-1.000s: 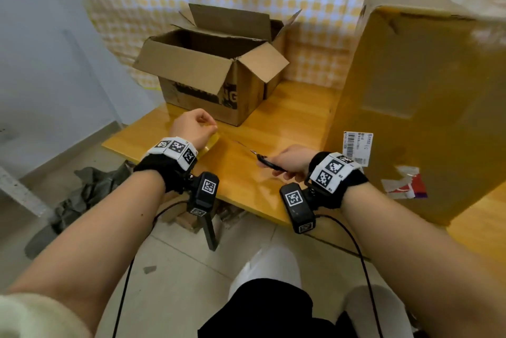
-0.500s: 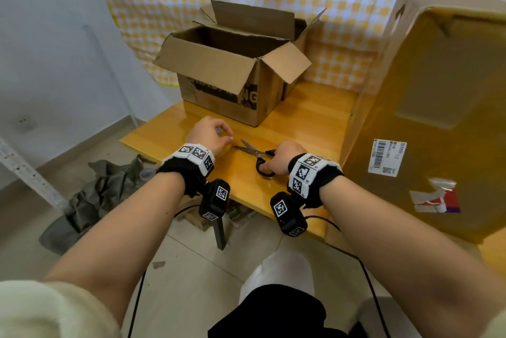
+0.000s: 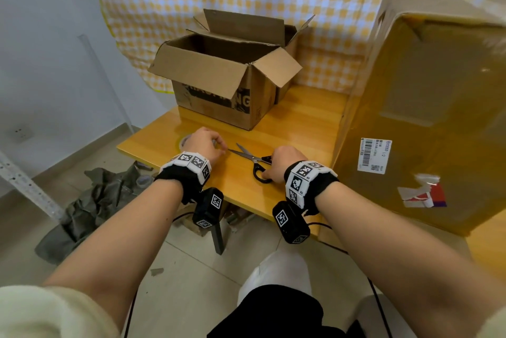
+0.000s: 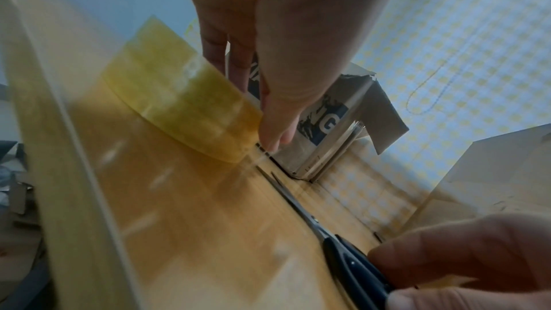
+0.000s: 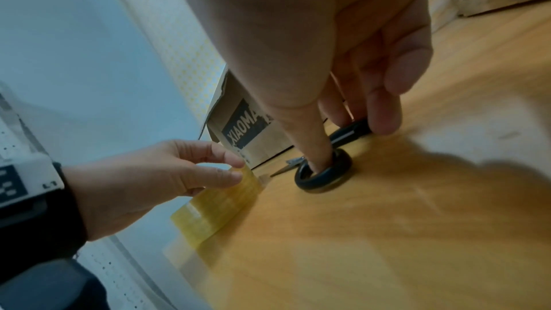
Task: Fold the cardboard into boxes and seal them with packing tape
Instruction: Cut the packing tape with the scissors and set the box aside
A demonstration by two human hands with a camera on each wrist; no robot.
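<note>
A yellowish tape roll (image 4: 182, 107) lies flat on the wooden table (image 3: 301, 124), and my left hand (image 3: 216, 146) grips it with thumb and fingers round its rim. In the right wrist view the same tape roll (image 5: 214, 206) shows under the left hand (image 5: 226, 169). Black-handled scissors (image 3: 252, 158) lie on the table with the blades slightly apart, tips toward the left hand. My right hand (image 3: 269, 170) holds them, thumb through one ring (image 5: 323, 173) and fingers on the other handle. An open cardboard box (image 3: 227, 83) stands behind, flaps up.
A tall taped cardboard box (image 3: 424, 107) with a shipping label stands at the right, close to my right wrist. A checked yellow curtain hangs behind the table. Crumpled grey cloth (image 3: 90, 203) lies on the floor at the left, below the table's edge.
Both hands have come down onto the table: the scissors now lie on the wood with their blades apart, and the left hand has set the tape roll down flat.
</note>
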